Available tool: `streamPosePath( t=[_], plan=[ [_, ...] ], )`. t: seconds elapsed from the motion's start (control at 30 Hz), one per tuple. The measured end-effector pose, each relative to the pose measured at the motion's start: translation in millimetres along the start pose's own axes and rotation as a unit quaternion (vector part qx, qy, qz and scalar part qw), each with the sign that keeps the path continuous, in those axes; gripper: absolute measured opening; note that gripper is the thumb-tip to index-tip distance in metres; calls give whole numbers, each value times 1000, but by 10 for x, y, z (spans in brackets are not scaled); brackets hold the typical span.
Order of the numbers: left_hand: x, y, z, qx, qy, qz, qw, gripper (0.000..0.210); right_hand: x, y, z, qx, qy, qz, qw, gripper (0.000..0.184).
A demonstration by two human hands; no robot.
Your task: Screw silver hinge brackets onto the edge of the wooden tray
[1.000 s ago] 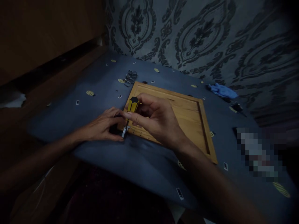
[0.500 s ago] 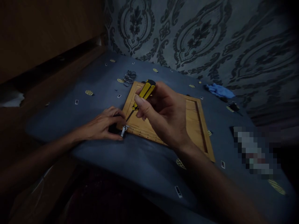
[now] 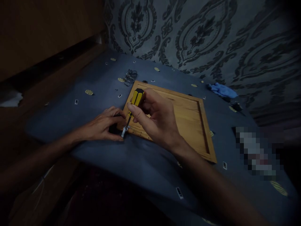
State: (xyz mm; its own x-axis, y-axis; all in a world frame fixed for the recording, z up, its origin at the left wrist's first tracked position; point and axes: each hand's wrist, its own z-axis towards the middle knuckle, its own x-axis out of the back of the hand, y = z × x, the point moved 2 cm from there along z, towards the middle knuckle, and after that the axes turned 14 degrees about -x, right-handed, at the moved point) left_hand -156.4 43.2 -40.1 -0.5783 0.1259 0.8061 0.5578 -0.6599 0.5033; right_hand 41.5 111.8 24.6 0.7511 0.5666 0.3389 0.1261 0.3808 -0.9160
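1. Coarse pixels masked a pale object [image 3: 252, 149] right of the honey-brown rectangular wooden panel [image 3: 189, 122].
2. The bare right hand [image 3: 158, 121] partly hid the panel.
3. Dark looped metal pieces [image 3: 130, 77] by its far-left corner blurred.

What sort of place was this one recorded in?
Probably a room in a home: ornate patterned wallpaper behind, a blue cover with yellow printed motifs under the work, and what looks like wooden furniture at the left.
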Motion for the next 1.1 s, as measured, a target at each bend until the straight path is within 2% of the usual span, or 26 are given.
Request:
streamPosePath(
  t=[0.3, 1.1],
  plan=[
    [13, 9, 5, 4, -6, 3, 1000, 56, -6, -5, 19, 9, 28, -4, 1000, 38],
    [12, -2, -6, 5, -16, 7, 1000, 56, -33, 27, 22, 16, 27, -17, 999, 38]
  ],
)
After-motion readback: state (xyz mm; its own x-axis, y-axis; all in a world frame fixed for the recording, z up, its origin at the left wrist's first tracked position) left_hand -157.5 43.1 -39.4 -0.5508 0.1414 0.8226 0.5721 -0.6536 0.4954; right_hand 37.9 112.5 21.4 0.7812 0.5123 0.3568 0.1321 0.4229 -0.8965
